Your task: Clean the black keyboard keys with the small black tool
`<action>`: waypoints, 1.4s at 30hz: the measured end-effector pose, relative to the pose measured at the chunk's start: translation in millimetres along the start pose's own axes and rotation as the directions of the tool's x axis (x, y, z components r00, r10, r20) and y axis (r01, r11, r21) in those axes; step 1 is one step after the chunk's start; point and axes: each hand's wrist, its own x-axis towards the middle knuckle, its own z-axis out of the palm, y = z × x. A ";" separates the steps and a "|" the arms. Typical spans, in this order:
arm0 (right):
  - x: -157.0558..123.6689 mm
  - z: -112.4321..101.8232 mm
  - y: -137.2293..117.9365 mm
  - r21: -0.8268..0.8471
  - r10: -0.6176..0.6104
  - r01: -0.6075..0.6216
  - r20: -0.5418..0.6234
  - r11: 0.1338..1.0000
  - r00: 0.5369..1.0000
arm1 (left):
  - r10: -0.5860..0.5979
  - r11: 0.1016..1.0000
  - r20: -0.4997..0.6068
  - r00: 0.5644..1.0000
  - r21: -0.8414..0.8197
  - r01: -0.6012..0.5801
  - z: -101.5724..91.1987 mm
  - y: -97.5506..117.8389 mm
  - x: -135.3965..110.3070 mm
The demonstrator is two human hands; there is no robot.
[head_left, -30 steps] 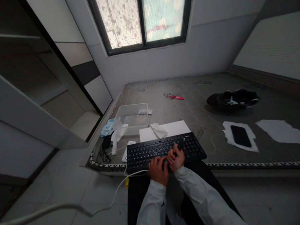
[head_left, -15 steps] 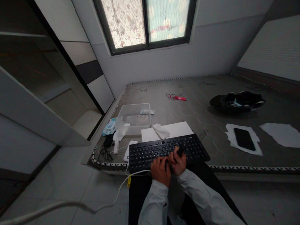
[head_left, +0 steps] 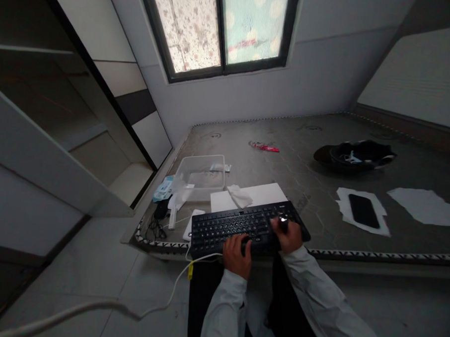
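A black keyboard [head_left: 241, 228] lies at the near edge of the mattress [head_left: 321, 192], partly over my legs. Over its lower middle keys is my left hand [head_left: 236, 256], its fingers curled and thumb bent toward them. Something dark shows between thumb and fingers, too unclear to name. Farther right, my right hand [head_left: 289, 237] is closed round a small dark tool with a shiny end [head_left: 283, 221], above the number keys. Its exact kind does not show.
Behind the keyboard is a white sheet [head_left: 264, 193] with a crumpled tissue [head_left: 239, 195]. Left of it are a clear plastic box [head_left: 199, 192], dark cables [head_left: 155, 231] and a white cord [head_left: 175, 285]. To the right lie a phone [head_left: 364, 211] on paper and a black cap [head_left: 354, 157].
My hands were together over the keyboard and are now apart. The right has moved right with the dark tool, whose shiny end now shows; the left has shifted slightly down.
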 end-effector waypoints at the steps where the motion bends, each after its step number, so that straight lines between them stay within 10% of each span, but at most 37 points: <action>1: -1.0 -4.5 7.2 -0.177 -0.091 0.107 0.097 0.978 0.991 | 0.005 1.000 -0.012 1.000 -0.007 -0.005 0.2 -0.5 -0.1; 5: -7.0 -10.9 21.2 -0.528 -0.164 0.385 0.417 0.756 0.894 | 0.021 1.000 -0.057 0.998 -0.017 -0.022 1.7 -2.5 -0.7; 10: -2.6 -14.5 11.4 -0.656 -0.111 0.431 0.470 0.619 0.875 | 0.030 1.000 -0.084 0.996 -0.007 -0.031 2.3 -4.3 -2.2; 25: -28.9 -35.2 9.7 -0.590 -0.233 0.564 0.543 0.578 0.807 | 0.030 0.953 -0.007 1.000 0.303 -0.027 0.0 -3.0 2.6; 37: -61.8 -93.6 9.8 -0.671 -0.219 0.503 0.466 0.545 0.857 | -0.262 0.801 -0.204 0.943 0.499 0.330 -75.8 -5.9 10.8; 42: -69.8 -114.2 -2.4 -0.700 -0.226 0.526 0.481 0.483 0.847 | -0.375 0.787 -0.117 0.920 0.484 0.383 -113.8 -27.4 16.6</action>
